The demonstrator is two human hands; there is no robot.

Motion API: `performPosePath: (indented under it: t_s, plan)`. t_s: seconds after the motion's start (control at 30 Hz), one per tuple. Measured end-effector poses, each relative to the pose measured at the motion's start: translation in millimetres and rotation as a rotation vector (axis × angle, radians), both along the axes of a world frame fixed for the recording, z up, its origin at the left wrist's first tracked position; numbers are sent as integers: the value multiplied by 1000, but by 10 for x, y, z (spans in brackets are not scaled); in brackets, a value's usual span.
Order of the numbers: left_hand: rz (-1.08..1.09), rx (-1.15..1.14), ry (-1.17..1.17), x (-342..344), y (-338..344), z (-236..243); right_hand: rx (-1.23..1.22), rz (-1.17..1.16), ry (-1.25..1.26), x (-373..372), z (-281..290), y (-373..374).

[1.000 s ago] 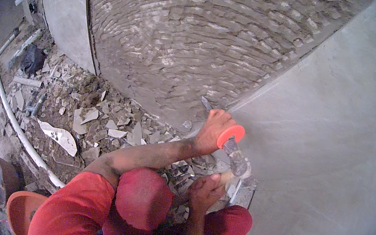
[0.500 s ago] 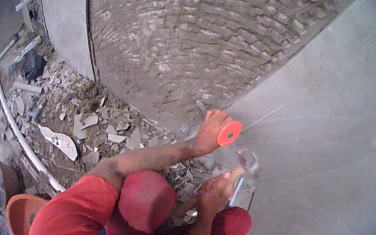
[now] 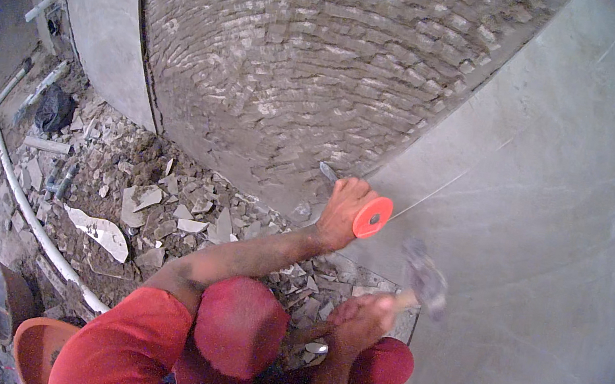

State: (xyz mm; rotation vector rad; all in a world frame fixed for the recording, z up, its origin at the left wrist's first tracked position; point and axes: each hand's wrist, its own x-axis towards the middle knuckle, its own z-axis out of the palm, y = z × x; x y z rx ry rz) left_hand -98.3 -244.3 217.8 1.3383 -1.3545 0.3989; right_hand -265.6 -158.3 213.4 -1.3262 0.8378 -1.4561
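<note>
My left hand (image 3: 342, 212) is wrapped round a chisel (image 3: 328, 172) with a round orange guard (image 3: 374, 218). The chisel's grey tip points away to the upper left, low on the ridged mortar surface (image 3: 285, 76). Whether the tip touches it, I cannot tell. In my closed right hand (image 3: 366, 320) is a hammer (image 3: 426, 279), gripped by its wooden handle. Its metal head is smeared by motion and hangs to the right of the guard, apart from it. The handle's back end shows below the hand.
Broken tile and rubble (image 3: 189, 226) cover the ground at left and centre. A white pipe (image 3: 36, 229) curves along the left, near a black bag (image 3: 55, 109). A smooth grey slab (image 3: 539, 253) fills the right. An orange container (image 3: 40, 347) stands at lower left.
The hammer has swung to the right, away from the chisel's guard, and my right hand has shifted slightly right with it. My left hand and the chisel have barely moved.
</note>
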Motion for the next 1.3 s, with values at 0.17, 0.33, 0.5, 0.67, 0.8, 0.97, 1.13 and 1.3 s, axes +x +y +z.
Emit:
performPosePath:
  t_s: [0.17, 0.33, 0.5, 0.67, 0.8, 0.97, 1.13, 1.3]
  plan:
    - [-25, -19, -2, 8, -24, -8, -37, -22, -332, 45, -125, -37]
    - [-35, -6, -14, 7, -10, -35, 69, -55, 371, 66, -163, -109]
    - [-71, -23, -4, 67, 42, -94, -48, 113, -232, -70, 14, 18]
    - [-49, -3, -39, 72, -7, -123, -249, -11, 286, 42, -206, -53]
    - [-63, -14, -28, 98, 24, -151, -367, -174, 591, -79, -381, -100]
    - [-78, -7, -14, 132, 37, -158, -21, 147, -517, -100, -314, -84]
    - [-33, 23, -31, 105, -10, -127, -10, -82, 385, 105, -407, -229]
    - [-52, -13, 22, 135, 28, -119, -60, 4, -261, -186, -590, -268]
